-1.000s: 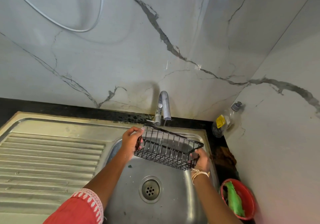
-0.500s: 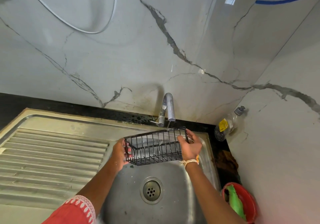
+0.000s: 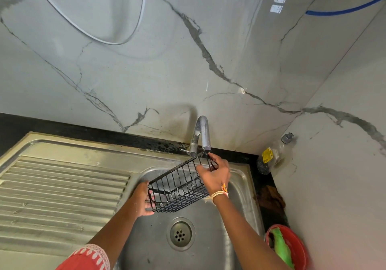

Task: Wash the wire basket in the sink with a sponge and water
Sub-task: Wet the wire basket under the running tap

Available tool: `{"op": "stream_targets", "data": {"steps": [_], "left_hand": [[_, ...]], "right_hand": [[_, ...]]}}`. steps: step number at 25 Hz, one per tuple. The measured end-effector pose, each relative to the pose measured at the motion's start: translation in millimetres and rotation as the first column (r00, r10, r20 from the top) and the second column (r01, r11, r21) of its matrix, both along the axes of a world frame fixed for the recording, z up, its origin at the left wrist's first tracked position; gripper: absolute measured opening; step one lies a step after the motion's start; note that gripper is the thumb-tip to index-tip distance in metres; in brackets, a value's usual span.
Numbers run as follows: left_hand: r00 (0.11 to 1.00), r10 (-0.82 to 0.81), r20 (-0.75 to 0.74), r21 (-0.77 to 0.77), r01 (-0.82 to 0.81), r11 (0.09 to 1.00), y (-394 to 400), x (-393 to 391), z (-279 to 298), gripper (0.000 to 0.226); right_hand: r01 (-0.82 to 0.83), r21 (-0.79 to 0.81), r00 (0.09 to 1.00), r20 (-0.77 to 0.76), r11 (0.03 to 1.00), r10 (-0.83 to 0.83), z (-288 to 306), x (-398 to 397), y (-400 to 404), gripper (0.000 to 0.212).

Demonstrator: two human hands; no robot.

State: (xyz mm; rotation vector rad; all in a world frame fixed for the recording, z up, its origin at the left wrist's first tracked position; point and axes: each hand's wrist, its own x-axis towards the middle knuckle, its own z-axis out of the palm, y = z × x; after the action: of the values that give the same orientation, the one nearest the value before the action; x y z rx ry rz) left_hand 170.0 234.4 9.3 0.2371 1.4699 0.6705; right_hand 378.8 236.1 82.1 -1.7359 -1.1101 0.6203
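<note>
A black wire basket [image 3: 177, 188] hangs tilted above the steel sink [image 3: 242, 175], its right end raised up to the spout of the chrome tap [image 3: 202, 134]. My left hand [image 3: 144, 200] grips the low left end. My right hand [image 3: 215, 173] holds the high right end, just under the spout. A thin trickle of water seems to fall at the spout, but it is hard to tell. No sponge is visible in either hand.
A ribbed steel drainboard [image 3: 62, 194] lies to the left of the basin, and the drain [image 3: 180, 233] sits below the basket. A clear soap bottle [image 3: 273, 155] stands in the right corner. A red bowl [image 3: 296, 246] with a green cloth [image 3: 282, 249] is at lower right.
The basket has tipped the other way: its right end rose to the tap spout while the left end dropped. Both hands kept their grip throughout.
</note>
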Motion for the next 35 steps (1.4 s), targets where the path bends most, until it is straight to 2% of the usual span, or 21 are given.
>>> {"op": "stream_targets", "data": {"steps": [5, 7, 9, 12, 14, 16, 18, 20, 22, 25, 28, 31, 35], "left_hand": [[0.969, -0.242, -0.047, -0.082, 0.238, 0.968, 3.6, 7.3, 11.2, 0.069], [0.927, -0.372, -0.039, -0.058, 0.369, 0.927, 7.2, 15.1, 21.8, 0.073], [0.880, -0.473, 0.041, 0.003, 0.473, 0.881, 14.3, 29.7, 39.5, 0.085], [0.871, -0.447, 0.204, 0.071, 0.442, 0.894, 25.0, 56.3, 67.8, 0.107], [0.891, -0.422, 0.168, 0.069, 0.416, 0.907, 27.7, 68.0, 74.3, 0.120], [0.905, -0.417, 0.087, 0.042, 0.415, 0.909, 24.9, 71.0, 73.3, 0.127], [0.926, -0.369, 0.073, 0.034, 0.368, 0.929, 23.4, 71.0, 66.5, 0.127], [0.935, -0.347, 0.075, 0.026, 0.346, 0.938, 22.5, 74.9, 62.6, 0.124], [0.947, -0.314, 0.071, -0.003, 0.315, 0.949, 21.4, 83.1, 64.7, 0.114], [0.942, -0.336, 0.017, -0.024, 0.336, 0.942, 17.0, 92.1, 69.0, 0.109], [0.881, -0.464, -0.092, 0.033, 0.469, 0.883, 17.0, 97.6, 73.0, 0.098], [0.849, -0.490, -0.199, 0.084, 0.513, 0.854, 17.3, 111.7, 81.6, 0.086], [0.856, -0.458, -0.238, 0.139, 0.497, 0.857, 20.5, 123.6, 88.2, 0.088]], "right_hand": [[-0.005, -0.024, 0.992, 0.127, 1.000, 0.008, 2.2, 0.0, -4.0, 0.061], [-0.021, -0.028, 0.981, 0.193, 0.999, 0.026, -0.3, -0.4, -5.6, 0.062], [-0.078, -0.022, 0.956, 0.281, 0.997, 0.081, -4.4, -3.5, -6.5, 0.062], [-0.171, -0.039, 0.873, 0.458, 0.984, 0.170, -9.1, -13.0, -10.8, 0.066], [-0.238, -0.021, 0.823, 0.526, 0.971, 0.213, -8.4, -14.8, -14.2, 0.070], [-0.332, 0.039, 0.841, 0.464, 0.942, 0.277, -4.2, -12.9, -16.8, 0.072], [-0.374, 0.104, 0.882, 0.346, 0.922, 0.319, -1.3, -9.8, -18.3, 0.070], [-0.312, 0.159, 0.933, 0.236, 0.937, 0.270, -0.1, -6.7, -18.7, 0.062], [-0.247, 0.144, 0.962, 0.157, 0.958, 0.224, 3.3, -1.1, -13.9, 0.051], [-0.168, 0.101, 0.942, 0.310, 0.981, 0.130, 4.1, 12.8, -7.6, 0.032], [0.014, 0.118, 0.928, 0.369, 0.993, -0.057, 3.5, 27.1, -8.4, 0.020], [0.106, 0.107, 0.913, 0.384, 0.989, -0.139, 4.7, 32.8, -12.3, 0.018], [0.181, 0.119, 0.811, 0.543, 0.976, -0.216, 4.8, 49.4, -15.6, 0.021]]}}
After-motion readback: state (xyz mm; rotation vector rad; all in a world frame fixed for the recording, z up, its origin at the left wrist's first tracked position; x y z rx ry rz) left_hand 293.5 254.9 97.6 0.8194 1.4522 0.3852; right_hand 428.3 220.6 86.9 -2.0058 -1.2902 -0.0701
